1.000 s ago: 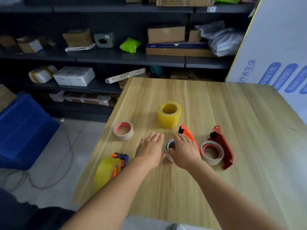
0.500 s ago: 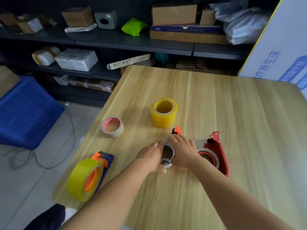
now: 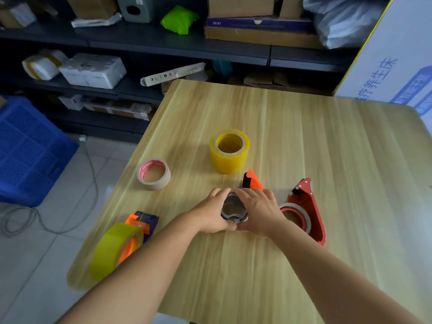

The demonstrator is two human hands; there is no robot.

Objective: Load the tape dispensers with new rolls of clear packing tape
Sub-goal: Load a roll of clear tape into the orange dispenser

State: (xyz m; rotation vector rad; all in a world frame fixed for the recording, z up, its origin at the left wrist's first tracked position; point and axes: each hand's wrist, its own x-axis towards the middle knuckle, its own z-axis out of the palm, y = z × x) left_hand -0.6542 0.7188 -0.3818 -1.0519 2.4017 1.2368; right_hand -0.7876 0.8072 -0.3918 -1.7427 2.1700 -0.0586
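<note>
Where both palms were lying flat a second ago, the left hand (image 3: 211, 212) and right hand (image 3: 258, 210) are now closing their fingers around the spent core (image 3: 233, 208) in the orange dispenser (image 3: 252, 181) mid-table (image 3: 304, 136), probably freeing it; the yellow-tinted fresh roll (image 3: 229, 150) is waiting just beyond.

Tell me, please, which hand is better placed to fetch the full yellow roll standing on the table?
Probably the left hand: the yellow roll stands ahead on its side, while the right hand covers the orange dispenser and could steady it.
</note>
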